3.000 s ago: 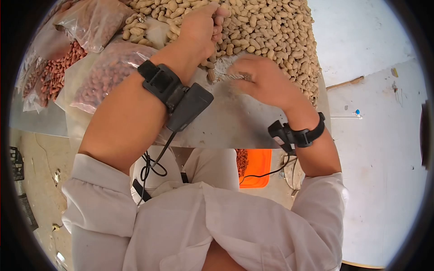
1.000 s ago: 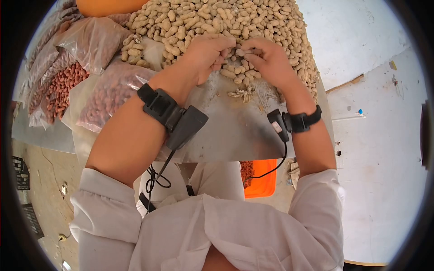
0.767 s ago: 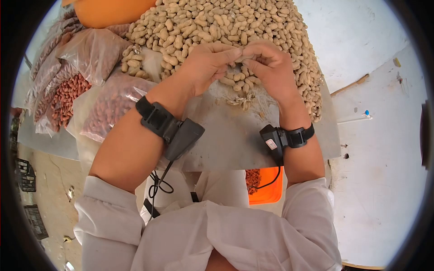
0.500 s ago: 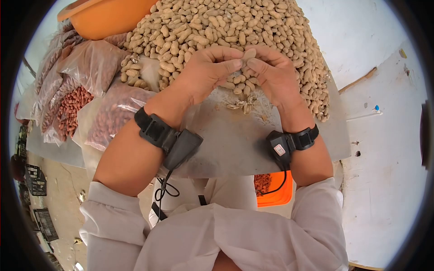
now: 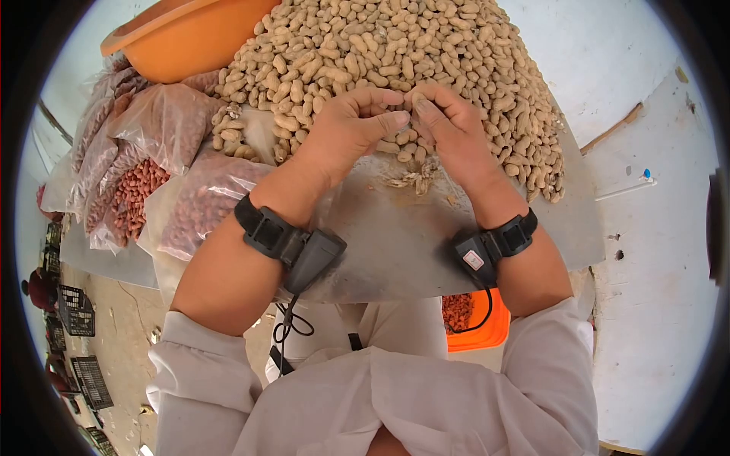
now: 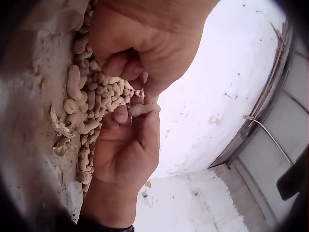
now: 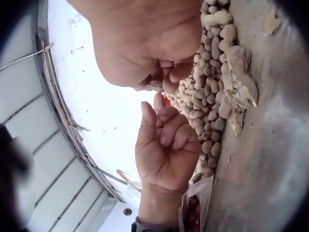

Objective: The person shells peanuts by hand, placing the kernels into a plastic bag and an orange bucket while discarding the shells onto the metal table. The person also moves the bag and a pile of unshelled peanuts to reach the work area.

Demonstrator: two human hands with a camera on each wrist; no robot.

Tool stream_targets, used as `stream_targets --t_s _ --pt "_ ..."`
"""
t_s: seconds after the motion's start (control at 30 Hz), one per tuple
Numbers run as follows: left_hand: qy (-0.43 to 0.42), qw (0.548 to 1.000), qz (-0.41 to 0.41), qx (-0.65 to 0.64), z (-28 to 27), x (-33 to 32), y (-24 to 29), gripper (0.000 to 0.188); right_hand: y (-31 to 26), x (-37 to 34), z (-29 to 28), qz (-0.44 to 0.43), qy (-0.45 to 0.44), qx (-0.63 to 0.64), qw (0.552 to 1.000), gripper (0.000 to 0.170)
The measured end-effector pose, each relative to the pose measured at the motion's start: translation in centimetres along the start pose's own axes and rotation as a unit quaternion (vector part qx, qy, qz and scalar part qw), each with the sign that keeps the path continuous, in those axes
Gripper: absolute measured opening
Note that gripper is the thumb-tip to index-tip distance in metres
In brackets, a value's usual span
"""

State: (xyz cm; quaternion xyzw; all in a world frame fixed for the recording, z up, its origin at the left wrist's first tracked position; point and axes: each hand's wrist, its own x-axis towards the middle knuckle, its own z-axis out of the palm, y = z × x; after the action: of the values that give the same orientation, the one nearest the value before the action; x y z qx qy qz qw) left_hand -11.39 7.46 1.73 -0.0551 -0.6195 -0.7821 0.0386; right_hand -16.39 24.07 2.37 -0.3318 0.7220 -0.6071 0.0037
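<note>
My right hand (image 5: pixel 456 137) pinches a pale peanut (image 6: pixel 141 109) between thumb and fingertips, plain in the left wrist view. Facing it, my left hand (image 5: pixel 346 133) has its thumb and forefinger apart, fingertips close beside the peanut. In the right wrist view, the other fingers of the left hand (image 7: pixel 166 150) bend toward the palm, with nothing showing between them. Both hands hover over the near edge of a large heap of unshelled peanuts (image 5: pixel 372 49). Just below them on the metal tabletop (image 5: pixel 380 243) lie broken peanut shells (image 5: pixel 411 181).
An orange basin (image 5: pixel 190 38) stands at the back left. Clear bags of red peanut kernels (image 5: pixel 205 209) lie on the left of the table. Below the table edge is an orange container (image 5: pixel 487 327) holding reddish bits. A white surface (image 5: pixel 654 251) runs along the right.
From low and apart, the hands came together over the heap at a peanut; the left thumb and forefinger have since moved apart. The head view shifted, showing more of the basin.
</note>
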Motion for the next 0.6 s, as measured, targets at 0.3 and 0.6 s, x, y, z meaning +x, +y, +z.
stream_targets --t_s 0.3,0.6 --pt "-0.010 0.999 -0.023 0.020 0.0 -0.1 0.1 0.026 1.1 0.1 0.3 0.014 0.012 -0.018 1.000 0.019" --pt "0.003 0.998 -0.062 -0.009 -0.2 0.0 0.0 0.024 1.3 0.6 0.1 0.089 0.050 0.188 0.977 0.017"
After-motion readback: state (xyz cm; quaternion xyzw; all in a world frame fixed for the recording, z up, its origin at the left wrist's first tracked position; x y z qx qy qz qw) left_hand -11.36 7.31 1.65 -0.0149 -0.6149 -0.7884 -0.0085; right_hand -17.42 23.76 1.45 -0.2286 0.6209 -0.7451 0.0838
